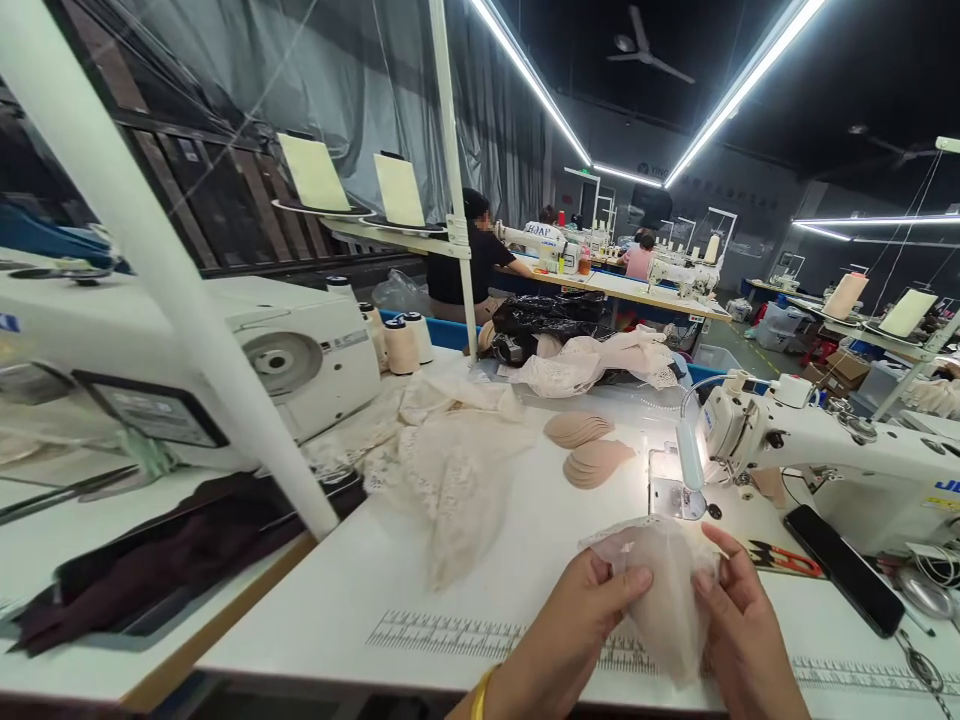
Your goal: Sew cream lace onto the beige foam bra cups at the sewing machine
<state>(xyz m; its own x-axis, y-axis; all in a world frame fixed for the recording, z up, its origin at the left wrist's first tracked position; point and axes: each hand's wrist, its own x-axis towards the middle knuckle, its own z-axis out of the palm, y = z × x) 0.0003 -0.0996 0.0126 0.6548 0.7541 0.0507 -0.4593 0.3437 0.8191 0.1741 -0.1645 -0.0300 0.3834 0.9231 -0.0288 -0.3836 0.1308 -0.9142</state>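
A sheer cream fabric piece [664,590] with a lace edge is stretched between my two hands above the table's front edge. My left hand [574,620] pinches its left side with the thumb on top. On the other side my right hand [739,610] grips it between thumb and fingers, the index finger stretched out. Just beyond the fabric stands a sewing machine [825,450], its needle area lit by a small lamp. Two stacks of beige bra-cup pads, one farther stack [577,428] and one nearer stack [598,463], lie left of the needle plate.
Cream lace fabric [457,460] lies left on the white table. A phone [844,570] and red-handled snips [787,560] rest at right. A slanting white pole [187,290], another machine [300,350] and thread cones [401,345] stand left. Co-workers sit farther back.
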